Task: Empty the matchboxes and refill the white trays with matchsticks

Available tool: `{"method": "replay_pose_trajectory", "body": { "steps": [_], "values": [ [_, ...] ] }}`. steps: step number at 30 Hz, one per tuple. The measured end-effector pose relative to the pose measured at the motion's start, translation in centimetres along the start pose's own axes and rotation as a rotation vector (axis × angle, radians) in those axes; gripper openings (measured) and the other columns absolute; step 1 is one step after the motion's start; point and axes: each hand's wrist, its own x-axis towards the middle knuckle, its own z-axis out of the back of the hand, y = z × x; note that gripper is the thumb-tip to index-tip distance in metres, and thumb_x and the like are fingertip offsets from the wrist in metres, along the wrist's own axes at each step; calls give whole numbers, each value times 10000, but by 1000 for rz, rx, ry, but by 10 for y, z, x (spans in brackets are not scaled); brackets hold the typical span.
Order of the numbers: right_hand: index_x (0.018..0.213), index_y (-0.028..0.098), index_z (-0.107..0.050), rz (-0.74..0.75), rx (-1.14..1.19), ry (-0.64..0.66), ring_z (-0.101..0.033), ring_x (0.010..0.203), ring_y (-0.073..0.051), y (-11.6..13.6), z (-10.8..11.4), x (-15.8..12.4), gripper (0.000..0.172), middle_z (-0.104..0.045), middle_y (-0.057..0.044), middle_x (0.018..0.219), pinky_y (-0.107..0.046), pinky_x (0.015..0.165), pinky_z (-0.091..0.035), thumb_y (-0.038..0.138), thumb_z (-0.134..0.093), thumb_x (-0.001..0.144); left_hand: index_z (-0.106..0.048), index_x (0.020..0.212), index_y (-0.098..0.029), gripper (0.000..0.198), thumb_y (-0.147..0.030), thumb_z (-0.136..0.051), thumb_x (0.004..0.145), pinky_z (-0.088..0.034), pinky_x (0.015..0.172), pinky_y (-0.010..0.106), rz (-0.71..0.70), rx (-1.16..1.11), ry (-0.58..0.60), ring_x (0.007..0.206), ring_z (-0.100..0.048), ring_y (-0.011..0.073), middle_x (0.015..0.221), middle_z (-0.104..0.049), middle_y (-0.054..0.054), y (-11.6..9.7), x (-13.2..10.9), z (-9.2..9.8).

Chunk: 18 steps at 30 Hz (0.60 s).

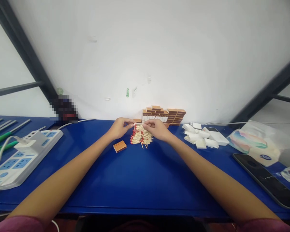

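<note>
At the bottom corners of the frame, a dark pink sleeve (23, 223) ends on each forearm, and the front edge of a glossy blue table (145, 180) runs across between them. A dark phone (263, 177) lies at lower right; at lower left sits a white power strip (36, 158) with blue sockets and a plugged-in adapter, with green-handled tools (4, 138) beyond it at the left edge. A printed plastic packet (253, 143) is at middle right.

Left of centre, an orange matchbox (120, 146) lies flat, apart from the heap of matches (142, 138) at the centre, most of whose red heads point left. Just beyond this heap, a white matchbox tray (139, 127) with matches in it is pinched at both ends: the left hand (119, 129) has its fingertips at the left end, the right hand (159, 129) at the right end. Whether its underside touches the heap cannot be told. Right of the hands lie loose white trays (200, 137).

Behind the hands, stacked matchboxes (176, 116) stand near a pale, scuffed wall (159, 58). Dark metal posts (26, 42) slant through the upper left and right.
</note>
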Motion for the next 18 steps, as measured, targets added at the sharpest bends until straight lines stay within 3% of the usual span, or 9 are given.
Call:
{"method": "replay_pose_trajectory", "body": {
  "steps": [5,18],
  "values": [
    [904,163,-722,38,-100,-49,-483,586,-136,4,2,-6,285,-656,-22,730,-270,549,-363,430,-623,905,-799,1052,-222,207,-276,-641,929,-528,900,369,-37,29,0,982,-724,224,1098,-798,51,-5,-2,0],
    [981,165,-710,218,-272,-101,-525,636,-146,2,6,-13,151,-646,-19,768,-282,626,-416,278,-627,925,-774,1058,-237,177,-219,-652,931,-519,919,371,-161,148,-17,1003,-698,219,1087,-779,50,-10,-5,-1]
  ]
}}
